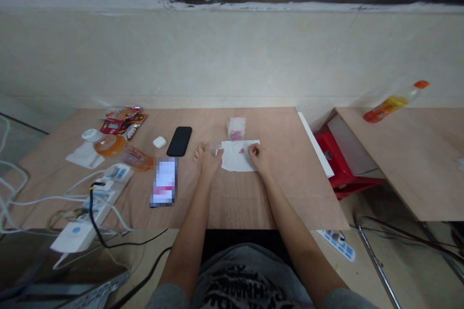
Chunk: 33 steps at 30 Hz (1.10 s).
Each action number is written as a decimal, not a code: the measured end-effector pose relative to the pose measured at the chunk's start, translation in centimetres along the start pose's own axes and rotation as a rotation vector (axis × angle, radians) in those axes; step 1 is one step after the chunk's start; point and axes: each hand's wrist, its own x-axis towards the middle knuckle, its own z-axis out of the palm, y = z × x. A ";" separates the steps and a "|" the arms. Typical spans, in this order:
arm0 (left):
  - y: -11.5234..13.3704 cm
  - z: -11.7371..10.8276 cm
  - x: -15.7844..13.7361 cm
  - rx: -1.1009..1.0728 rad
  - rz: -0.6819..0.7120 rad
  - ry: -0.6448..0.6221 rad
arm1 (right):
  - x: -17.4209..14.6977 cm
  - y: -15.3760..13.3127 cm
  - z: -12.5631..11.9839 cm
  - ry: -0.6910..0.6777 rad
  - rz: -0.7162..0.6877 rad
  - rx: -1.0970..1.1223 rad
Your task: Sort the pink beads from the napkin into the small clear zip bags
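Observation:
A white sheet of paper (232,163) lies on the wooden table between my hands, with a few small pinkish-red pieces (241,151) on it. My left hand (206,158) is at the paper's left edge, its fingers closed on a small clear plastic bag (215,147). Over the right part of the paper, my right hand (259,155) has its fingertips pinched together beside the red pieces; whatever is in the pinch is too small to make out. Just behind the paper, another clear bag (237,128) holds many similar pinkish pieces.
Left of my hands are a black phone (179,141), a lit phone (164,182), a white case (159,142), an orange drink bottle (123,152), snack wrappers (123,120) and a power strip (94,207) with cables. A red stool (335,164) stands between the tables; another bottle (393,104) is at right.

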 end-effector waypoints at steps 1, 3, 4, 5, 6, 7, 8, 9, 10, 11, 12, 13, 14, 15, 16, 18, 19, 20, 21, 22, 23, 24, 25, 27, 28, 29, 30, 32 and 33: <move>0.1 -0.1 0.0 -0.040 0.048 -0.021 | 0.0 0.0 0.0 -0.007 -0.004 -0.010; 0.4 -0.1 -0.1 -0.119 0.169 -0.079 | 0.0 -0.1 -0.1 -0.030 -0.020 -0.039; 0.5 -0.1 -0.2 -0.153 0.232 -0.113 | 0.0 -0.2 -0.1 -0.047 -0.030 -0.061; 0.7 -0.1 -0.3 -0.184 0.290 -0.144 | 0.0 -0.3 -0.2 -0.064 -0.039 -0.088; 0.9 0.1 -0.5 -0.213 0.341 -0.172 | 0.0 -0.4 -0.2 -0.082 -0.046 -0.121; 1.0 0.3 -0.6 -0.239 0.383 -0.194 | 0.0 -0.6 -0.3 -0.098 -0.051 -0.155; 1.2 0.5 -0.9 -0.262 0.415 -0.209 | -0.1 -0.7 -0.3 -0.110 -0.056 -0.190; 1.3 0.8 -1.2 -0.279 0.433 -0.218 | -0.1 -0.9 -0.3 -0.120 -0.058 -0.222; 1.3 1.1 -1.4 -0.287 0.441 -0.221 | -0.1 -1.0 -0.4 -0.131 -0.058 -0.249; 1.3 1.4 -1.7 -0.287 0.440 -0.222 | -0.1 -1.2 -0.4 -0.139 -0.056 -0.272; 1.2 1.7 -2.0 -0.285 0.435 -0.220 | -0.2 -1.3 -0.4 -0.148 -0.054 -0.292; 1.2 1.9 -2.2 -0.283 0.431 -0.216 | -0.2 -1.4 -0.4 -0.157 -0.054 -0.307; 1.1 2.1 -2.4 -0.283 0.430 -0.209 | -0.2 -1.5 -0.5 -0.166 -0.055 -0.320; 1.0 2.1 -2.6 -0.287 0.432 -0.199 | -0.2 -1.6 -0.5 -0.174 -0.057 -0.328; 1.0 2.1 -2.6 -0.291 0.433 -0.189 | -0.3 -1.6 -0.5 -0.181 -0.059 -0.334; 0.9 2.0 -2.7 -0.291 0.425 -0.176 | -0.3 -1.5 -0.4 -0.187 -0.061 -0.339; 1.0 1.9 -2.7 -0.285 0.417 -0.176 | -0.3 -1.5 -0.4 -0.186 -0.061 -0.340; 1.0 1.8 -2.7 -0.279 0.411 -0.180 | -0.3 -1.4 -0.4 -0.184 -0.061 -0.341; 1.0 1.7 -2.7 -0.275 0.408 -0.186 | -0.2 -1.4 -0.3 -0.181 -0.064 -0.341; 1.1 1.6 -2.7 -0.276 0.408 -0.192 | -0.2 -1.3 -0.3 -0.178 -0.067 -0.340; 1.1 1.6 -2.7 -0.279 0.410 -0.196 | -0.2 -1.3 -0.2 -0.177 -0.070 -0.338; 1.0 1.7 -2.7 -0.282 0.413 -0.198 | -0.2 -1.2 -0.2 -0.176 -0.073 -0.335; 1.0 1.7 -2.7 -0.282 0.417 -0.198 | -0.2 -1.2 -0.2 -0.174 -0.074 -0.332; 0.9 1.9 -2.8 -0.265 0.419 -0.196 | -0.2 -1.2 -0.2 -0.171 -0.073 -0.326; 0.9 1.9 -2.8 -0.252 0.419 -0.194 | -0.2 -1.2 -0.2 -0.171 -0.072 -0.324; 0.9 2.0 -2.8 -0.239 0.420 -0.194 | -0.2 -1.2 -0.2 -0.173 -0.073 -0.322; 0.8 2.0 -2.8 -0.230 0.424 -0.197 | -0.2 -1.2 -0.2 -0.176 -0.076 -0.322; 0.8 2.0 -2.8 -0.225 0.435 -0.202 | -0.2 -1.2 -0.1 -0.179 -0.081 -0.326; 0.8 2.0 -2.8 -0.227 0.438 -0.203 | -0.2 -1.2 -0.1 -0.179 -0.082 -0.328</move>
